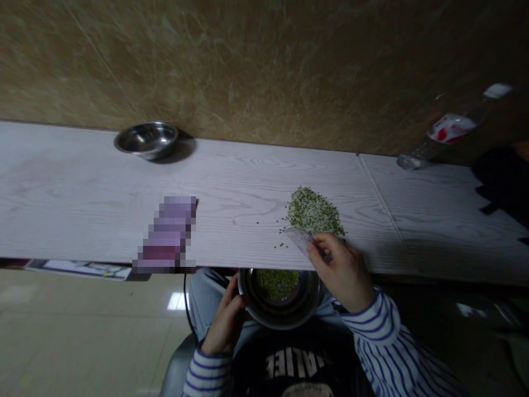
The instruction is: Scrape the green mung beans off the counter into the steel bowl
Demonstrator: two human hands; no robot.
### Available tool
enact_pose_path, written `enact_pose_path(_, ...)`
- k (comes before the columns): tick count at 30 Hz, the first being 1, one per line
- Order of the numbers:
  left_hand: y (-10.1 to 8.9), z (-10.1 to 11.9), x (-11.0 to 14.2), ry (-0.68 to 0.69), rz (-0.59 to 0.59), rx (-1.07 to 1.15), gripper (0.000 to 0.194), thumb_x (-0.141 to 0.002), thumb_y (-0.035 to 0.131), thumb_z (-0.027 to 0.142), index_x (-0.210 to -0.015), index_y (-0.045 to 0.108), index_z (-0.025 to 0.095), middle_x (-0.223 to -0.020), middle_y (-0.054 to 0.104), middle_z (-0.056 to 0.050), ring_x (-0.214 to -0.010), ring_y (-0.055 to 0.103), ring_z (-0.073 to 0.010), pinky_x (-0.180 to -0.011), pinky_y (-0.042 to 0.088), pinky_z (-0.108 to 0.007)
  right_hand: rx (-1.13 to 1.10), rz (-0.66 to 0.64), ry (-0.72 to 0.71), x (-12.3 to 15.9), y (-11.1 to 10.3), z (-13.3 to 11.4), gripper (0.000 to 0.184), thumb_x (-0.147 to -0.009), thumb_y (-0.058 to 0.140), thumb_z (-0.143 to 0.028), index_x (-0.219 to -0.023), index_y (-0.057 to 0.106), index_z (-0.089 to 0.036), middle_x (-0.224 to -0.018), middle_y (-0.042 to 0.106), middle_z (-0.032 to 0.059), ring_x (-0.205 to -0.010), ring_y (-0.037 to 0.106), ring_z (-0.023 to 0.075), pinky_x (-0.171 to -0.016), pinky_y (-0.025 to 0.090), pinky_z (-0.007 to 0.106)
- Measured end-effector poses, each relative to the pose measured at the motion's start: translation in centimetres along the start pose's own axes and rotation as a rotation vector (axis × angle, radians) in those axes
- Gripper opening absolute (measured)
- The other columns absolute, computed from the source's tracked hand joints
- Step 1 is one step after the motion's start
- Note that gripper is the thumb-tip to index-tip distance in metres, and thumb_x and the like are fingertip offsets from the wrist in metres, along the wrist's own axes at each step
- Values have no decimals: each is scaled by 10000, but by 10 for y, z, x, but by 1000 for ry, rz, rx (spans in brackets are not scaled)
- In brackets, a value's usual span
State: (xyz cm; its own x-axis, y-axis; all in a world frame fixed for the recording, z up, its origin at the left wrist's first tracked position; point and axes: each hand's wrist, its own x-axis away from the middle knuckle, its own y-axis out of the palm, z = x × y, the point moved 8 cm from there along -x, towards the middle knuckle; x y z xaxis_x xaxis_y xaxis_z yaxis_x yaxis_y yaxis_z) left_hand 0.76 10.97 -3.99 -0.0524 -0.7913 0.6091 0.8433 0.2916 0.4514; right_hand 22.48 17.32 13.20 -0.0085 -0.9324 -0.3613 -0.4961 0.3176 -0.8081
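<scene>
My left hand [226,320] grips the left rim of a metal bowl [281,322] below the table's front edge, over my lap. Green beans [278,282], likely mung beans, lie in the bottom of it. Above the bowl's right side, my right hand [343,271] pinches a clear plastic piece [299,239]; its exact kind is hard to make out. That piece touches or hovers just over the near edge of a pile of green beans mixed with white grains [313,210] on the table. A few stray beans [281,245] lie left of it.
A second metal bowl [146,142] stands against the wall at the back left. A pixelated flat object [167,234] lies by the front edge. At the right are a clear plastic bottle [450,129] with a white cap and a dark object [504,184]. A narrow strip [382,198] crosses the tabletop.
</scene>
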Motion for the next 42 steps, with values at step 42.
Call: enact_pose_path(42, -12, 4, -2, 20, -2, 23, 665, -664, 665, 190, -1317, 558, 255, -1110, 679, -64, -902, 632, -261, -705, 529, -358, 67, -17, 60, -30, 22, -9, 65, -854, 534, -244, -882, 589, -224, -700, 717, 24, -596, 686, 187, -541, 432, 252)
